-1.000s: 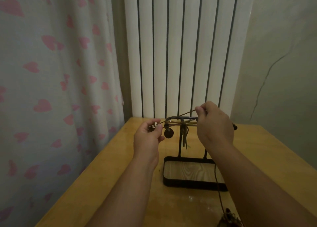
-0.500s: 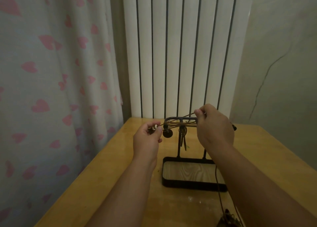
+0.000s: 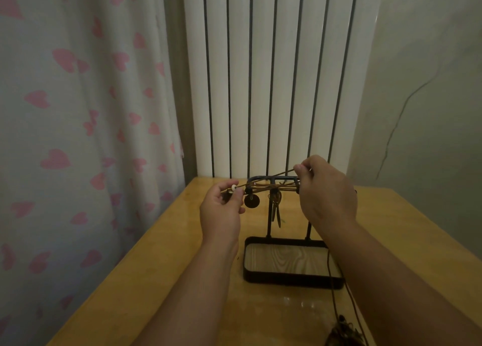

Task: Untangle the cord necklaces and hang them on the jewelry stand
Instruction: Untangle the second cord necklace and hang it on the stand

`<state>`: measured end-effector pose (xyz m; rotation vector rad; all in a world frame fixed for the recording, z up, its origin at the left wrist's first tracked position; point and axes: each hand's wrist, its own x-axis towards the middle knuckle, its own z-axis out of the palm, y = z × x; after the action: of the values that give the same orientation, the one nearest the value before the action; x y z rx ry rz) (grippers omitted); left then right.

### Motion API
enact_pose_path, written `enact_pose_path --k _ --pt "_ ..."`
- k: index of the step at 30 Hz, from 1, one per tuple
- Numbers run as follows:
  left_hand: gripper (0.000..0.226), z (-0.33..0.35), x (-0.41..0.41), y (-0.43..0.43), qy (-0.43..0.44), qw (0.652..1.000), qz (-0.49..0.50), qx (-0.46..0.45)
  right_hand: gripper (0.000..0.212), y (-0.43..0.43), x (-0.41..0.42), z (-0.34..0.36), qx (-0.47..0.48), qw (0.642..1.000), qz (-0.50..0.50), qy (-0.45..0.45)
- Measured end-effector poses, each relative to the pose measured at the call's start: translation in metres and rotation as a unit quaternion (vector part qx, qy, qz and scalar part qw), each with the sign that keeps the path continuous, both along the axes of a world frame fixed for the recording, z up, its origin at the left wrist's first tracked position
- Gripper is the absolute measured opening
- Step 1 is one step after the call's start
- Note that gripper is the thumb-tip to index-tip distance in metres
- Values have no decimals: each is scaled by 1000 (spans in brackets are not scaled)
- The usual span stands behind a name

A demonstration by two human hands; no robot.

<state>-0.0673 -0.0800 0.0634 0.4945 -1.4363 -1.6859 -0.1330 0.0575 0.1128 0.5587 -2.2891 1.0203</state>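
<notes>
Your left hand (image 3: 221, 215) is pinching the cord (image 3: 285, 172) between thumb and fingers, right at a little white bead (image 3: 234, 188) by your fingertips. Your right hand (image 3: 327, 197) sits a bit higher and has the other end of that stretch pinched at its fingertips. So the cord runs from one hand to the other, sloping up toward the right one, along the top bar of the stand (image 3: 287, 280) that's between your hands. Can't tell if it's actually resting on the bar or just above it. A dark disc (image 3: 251, 201) dangles just beside your left thumb, under the cord. Another dark cord drops from under your right wrist to a tangle (image 3: 343, 332) on the table (image 3: 161, 254), below that forearm.
</notes>
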Motion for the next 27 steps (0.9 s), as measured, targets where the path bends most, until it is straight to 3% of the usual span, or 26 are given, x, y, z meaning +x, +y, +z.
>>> enact_pose_path --k 20,24,27 --pt "34 4 -1 1 32 995 -64 63 25 8 -5 1 49 998 6 25" --pt "36 6 -4 3 -25 999 -20 17 27 8 -8 3 28 999 -8 32" --pt "28 9 -2 7 -85 986 94 -109 27 6 -10 5 22 999 -9 41"
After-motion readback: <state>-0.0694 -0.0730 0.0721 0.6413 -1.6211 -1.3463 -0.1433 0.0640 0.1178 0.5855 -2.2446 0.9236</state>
